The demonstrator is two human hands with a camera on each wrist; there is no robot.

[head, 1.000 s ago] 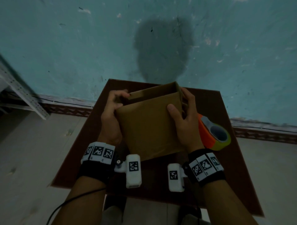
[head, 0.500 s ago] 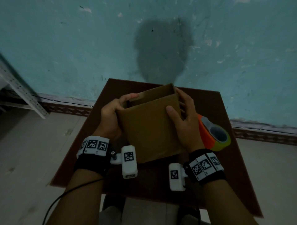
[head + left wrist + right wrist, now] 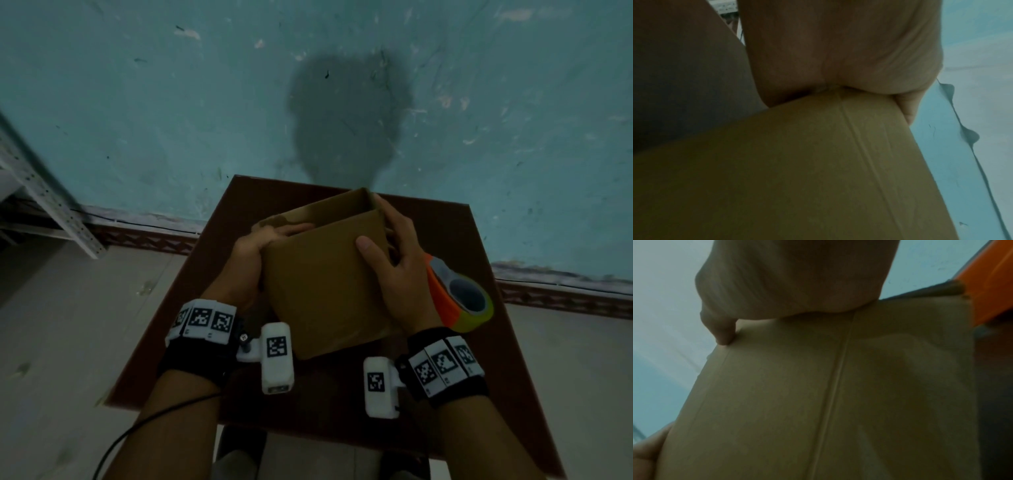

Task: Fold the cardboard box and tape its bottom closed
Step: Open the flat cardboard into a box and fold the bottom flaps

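A brown cardboard box (image 3: 322, 281) stands on the dark red table (image 3: 191, 325), opened into a square tube with its top open. My left hand (image 3: 260, 246) grips its left top corner, thumb over the near panel's top edge. My right hand (image 3: 390, 253) holds the right side, thumb on the near panel and fingers round the right wall. In the left wrist view the palm (image 3: 838, 56) presses on the cardboard (image 3: 797, 170). The right wrist view shows a fingertip (image 3: 723, 335) on the panel (image 3: 818, 394). An orange tape dispenser (image 3: 459, 294) lies right of the box.
A teal wall (image 3: 171, 102) with a dark patch rises just behind the table. A grey metal shelf frame (image 3: 44, 195) stands at the left on the pale floor (image 3: 68, 342). A black cable (image 3: 137, 435) hangs from my left arm.
The box has opened up squarer, its top mouth wider. My left hand slid from behind the left edge onto the near top corner. The right hand kept its hold.
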